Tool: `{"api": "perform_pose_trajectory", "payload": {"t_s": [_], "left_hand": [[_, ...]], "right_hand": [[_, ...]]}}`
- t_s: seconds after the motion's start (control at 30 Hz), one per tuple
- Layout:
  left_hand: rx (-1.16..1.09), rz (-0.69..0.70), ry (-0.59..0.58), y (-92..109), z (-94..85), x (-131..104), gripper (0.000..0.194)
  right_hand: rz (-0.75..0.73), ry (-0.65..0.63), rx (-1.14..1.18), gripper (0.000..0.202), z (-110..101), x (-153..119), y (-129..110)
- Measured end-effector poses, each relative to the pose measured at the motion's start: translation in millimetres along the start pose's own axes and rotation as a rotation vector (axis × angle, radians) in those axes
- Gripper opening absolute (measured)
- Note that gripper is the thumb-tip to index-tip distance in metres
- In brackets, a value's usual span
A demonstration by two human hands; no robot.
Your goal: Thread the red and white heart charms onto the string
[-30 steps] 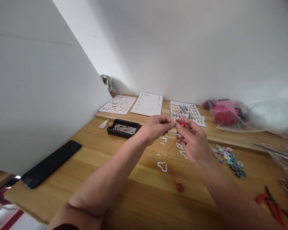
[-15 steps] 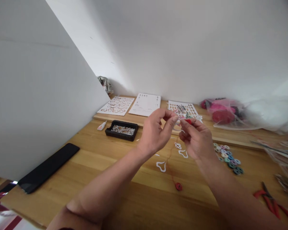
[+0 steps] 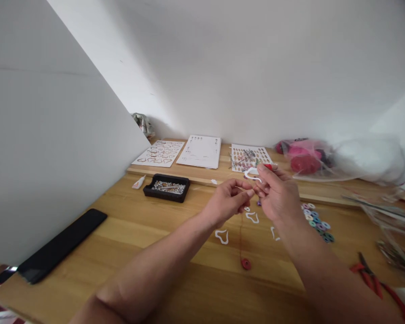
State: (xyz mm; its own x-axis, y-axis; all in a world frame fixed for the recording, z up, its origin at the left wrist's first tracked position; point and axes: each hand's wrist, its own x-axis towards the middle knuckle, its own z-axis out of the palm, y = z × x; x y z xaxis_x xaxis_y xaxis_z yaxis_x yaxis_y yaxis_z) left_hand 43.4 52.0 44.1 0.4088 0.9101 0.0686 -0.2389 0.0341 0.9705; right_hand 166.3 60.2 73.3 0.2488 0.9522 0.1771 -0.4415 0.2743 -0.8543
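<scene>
My left hand (image 3: 224, 202) is closed in a pinch, its fingertips meeting my right hand's fingers on what looks like thin red thread. That thread runs down to a small red spool (image 3: 245, 263) on the wooden table. My right hand (image 3: 278, 195) is closed around a white curved cutout (image 3: 251, 170), which sticks out to the left of the thumb. A small red object (image 3: 269, 167), its kind unclear, shows behind that thumb. Below the hands lie white looped cutouts (image 3: 222, 236), one partly covered by my right wrist.
Left of my hands are a black tray (image 3: 167, 195) of beads and a white glue bottle (image 3: 138, 182). Printed sheets (image 3: 200, 151) lie on the raised back ledge. To the right are several coloured thread spools (image 3: 319, 220), red-handled pliers (image 3: 369, 276) and plastic bags (image 3: 367, 157). A black phone-like slab (image 3: 64, 245) lies left.
My left hand has moved down from beside the red object to below it. The white cutout in my right hand now shows more clearly. The view has shifted slightly.
</scene>
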Motion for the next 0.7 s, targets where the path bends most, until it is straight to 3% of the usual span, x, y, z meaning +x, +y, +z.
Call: {"api": "perform_pose_trajectory", "payload": {"t_s": [0.23, 0.7], "left_hand": [[0.077, 0.062, 0.095, -4.1, -3.2, 0.0, 0.021], [0.05, 0.039, 0.148, -22.4, -2.1, -6.7, 0.016]], "right_hand": [[0.087, -0.028, 0.005, 0.032, -3.3, 2.4, 2.0], [0.186, -0.03, 0.008, 0.033, 1.6, -2.5, -2.8]]}}
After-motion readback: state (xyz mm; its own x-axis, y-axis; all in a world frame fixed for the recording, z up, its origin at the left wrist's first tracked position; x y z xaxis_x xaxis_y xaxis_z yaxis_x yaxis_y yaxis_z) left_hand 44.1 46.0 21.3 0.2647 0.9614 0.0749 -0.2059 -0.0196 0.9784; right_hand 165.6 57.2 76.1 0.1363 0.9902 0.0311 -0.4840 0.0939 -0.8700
